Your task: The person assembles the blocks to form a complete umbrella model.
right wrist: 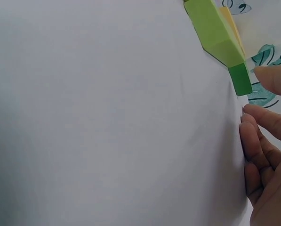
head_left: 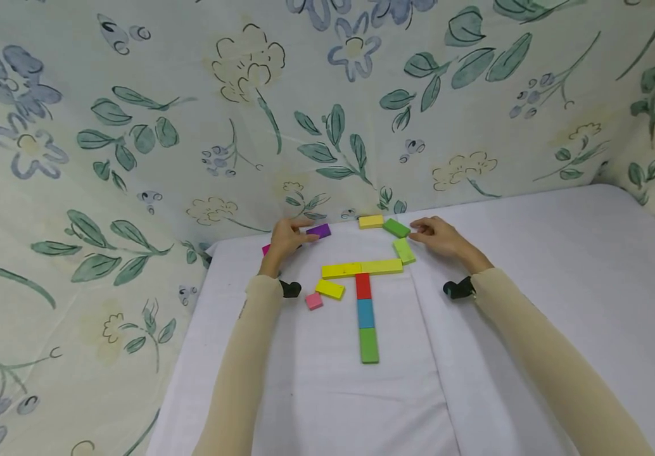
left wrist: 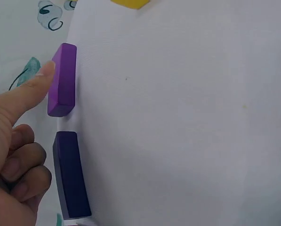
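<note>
At the far edge of the table, my left hand point(head_left: 287, 242) touches a purple block point(head_left: 318, 231) with one extended finger point(left wrist: 34, 89). Its other fingers curl and hold nothing. A dark blue block point(left wrist: 72, 175) lies right beside them in the left wrist view. Part of a magenta block point(head_left: 266, 249) shows by the left wrist. My right hand point(head_left: 440, 235) has loosely bent fingers and holds nothing. Its fingertips are close by a green block point(head_left: 396, 228), which lies between a yellow-orange block point(head_left: 370, 221) and a light green block point(head_left: 404, 251).
Two yellow blocks point(head_left: 341, 271) form a crosswise bar. From it a red block point(head_left: 363, 286), a blue block point(head_left: 365, 313) and a green block point(head_left: 368, 346) run toward me. A loose yellow block point(head_left: 330, 289) and a pink block point(head_left: 313, 301) lie left. Patterned fabric point(head_left: 327, 171) hangs behind the white-covered table point(head_left: 327, 411).
</note>
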Tool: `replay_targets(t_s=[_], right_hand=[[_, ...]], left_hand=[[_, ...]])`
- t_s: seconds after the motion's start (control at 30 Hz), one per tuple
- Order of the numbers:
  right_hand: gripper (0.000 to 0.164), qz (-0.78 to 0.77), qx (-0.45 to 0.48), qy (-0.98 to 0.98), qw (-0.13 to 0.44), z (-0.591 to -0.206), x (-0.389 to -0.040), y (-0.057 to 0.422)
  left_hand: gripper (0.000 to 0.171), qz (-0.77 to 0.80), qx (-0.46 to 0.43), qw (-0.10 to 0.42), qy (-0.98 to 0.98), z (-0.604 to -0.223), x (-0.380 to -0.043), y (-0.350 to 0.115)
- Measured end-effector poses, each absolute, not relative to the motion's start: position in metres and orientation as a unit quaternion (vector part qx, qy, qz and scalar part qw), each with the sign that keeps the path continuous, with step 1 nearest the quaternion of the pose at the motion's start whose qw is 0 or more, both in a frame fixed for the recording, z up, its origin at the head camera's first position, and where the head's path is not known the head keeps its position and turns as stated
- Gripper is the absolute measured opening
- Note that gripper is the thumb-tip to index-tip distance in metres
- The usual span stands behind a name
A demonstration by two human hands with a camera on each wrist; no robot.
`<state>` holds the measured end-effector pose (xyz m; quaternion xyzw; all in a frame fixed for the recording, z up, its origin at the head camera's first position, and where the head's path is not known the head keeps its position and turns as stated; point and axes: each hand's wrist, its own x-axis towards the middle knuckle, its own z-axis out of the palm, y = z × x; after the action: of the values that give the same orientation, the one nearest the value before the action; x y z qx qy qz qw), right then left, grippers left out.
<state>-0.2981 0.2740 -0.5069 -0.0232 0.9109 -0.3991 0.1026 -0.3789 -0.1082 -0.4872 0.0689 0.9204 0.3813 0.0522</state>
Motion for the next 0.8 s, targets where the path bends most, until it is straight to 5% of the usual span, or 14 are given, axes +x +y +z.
replay_targets(t_s=[0.8], right_hand=[[0.056, -0.402, -0.017, 0.909, 0.106, -0.508, -0.301, 0.275]], left_hand=[[0.031, 0.420, 0.076, 0.059, 0.902, -0.502, -0.384, -0.101]])
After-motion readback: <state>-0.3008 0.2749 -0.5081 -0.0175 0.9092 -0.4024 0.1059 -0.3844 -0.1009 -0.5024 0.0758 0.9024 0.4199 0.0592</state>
